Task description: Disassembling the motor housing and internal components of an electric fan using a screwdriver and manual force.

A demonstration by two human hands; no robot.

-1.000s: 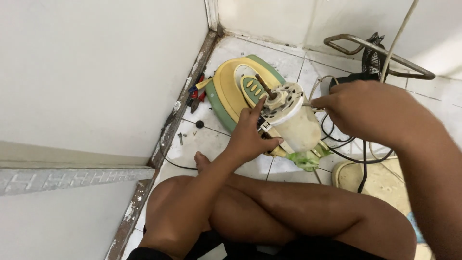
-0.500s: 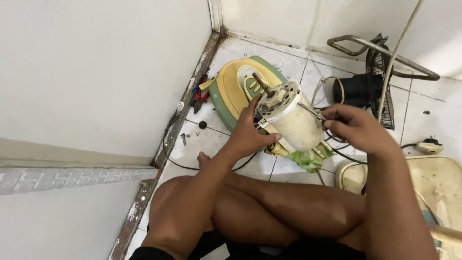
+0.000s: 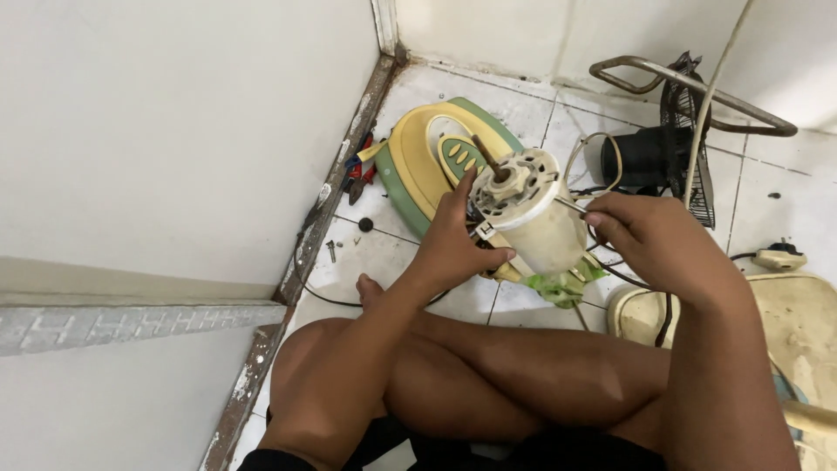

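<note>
I sit cross-legged on a white tiled floor. A cream fan motor point(image 3: 534, 216) with a brown shaft pointing up and left is held above the floor between my hands. My left hand point(image 3: 453, 240) grips its left side, thumb under the housing and fingers up along the front face. My right hand point(image 3: 656, 237) pinches a thin metal rod or screw sticking out of the motor's right side. A green plastic piece point(image 3: 567, 283) hangs under the motor. Behind it lies the yellow and green fan base point(image 3: 427, 157) with its buttons.
White walls close the left and far sides. Pliers with red handles point(image 3: 359, 174) and a loose screw point(image 3: 332, 250) lie by the wall's edge. A black fan guard and metal stand point(image 3: 689, 131) sit at the back right, with cables. A cream fan housing point(image 3: 785, 323) lies right.
My right hand has come down from the top of the motor to its right side and now pinches the thin rod. The left hand has stayed on the motor.
</note>
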